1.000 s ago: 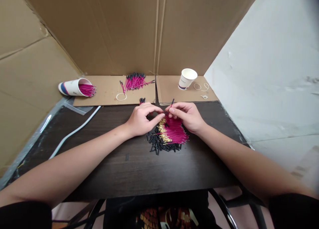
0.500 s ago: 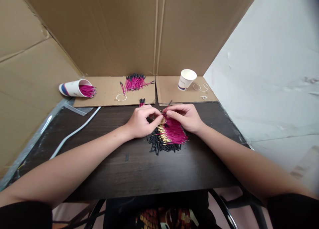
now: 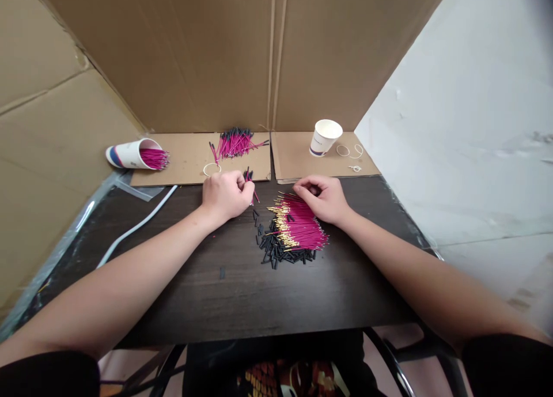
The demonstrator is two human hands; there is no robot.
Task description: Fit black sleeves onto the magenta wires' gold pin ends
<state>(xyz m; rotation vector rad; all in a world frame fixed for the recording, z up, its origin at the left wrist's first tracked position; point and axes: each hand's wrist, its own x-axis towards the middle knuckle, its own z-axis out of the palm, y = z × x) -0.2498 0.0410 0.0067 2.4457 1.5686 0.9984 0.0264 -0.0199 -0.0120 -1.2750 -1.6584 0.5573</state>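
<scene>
My left hand (image 3: 227,196) is closed like a fist beside a small group of magenta wires with black sleeves (image 3: 249,178). Its fingertips are turned away, so anything they hold is hidden. Over the far right edge of a heap of magenta wires (image 3: 302,224) with bare gold ends, my right hand (image 3: 323,198) has thumb and forefinger drawn together. Whatever that pinch may hold is too small to make out. Short black sleeves (image 3: 276,253) lie scattered along the near and left sides of the heap.
At the back, sleeved magenta wires (image 3: 237,142) are piled on cardboard (image 3: 181,169) near a white rubber band (image 3: 211,169). A tipped paper cup (image 3: 127,154) holds more wires. An upright paper cup (image 3: 325,139) stands right, beside loose bands (image 3: 355,168). A pale cable (image 3: 138,227) crosses the table's left.
My hands have parted from their meeting point above the heap. The left has moved left to the small group of sleeved wires; the right stays near the heap, and the dark-tipped wire between them is gone from there.
</scene>
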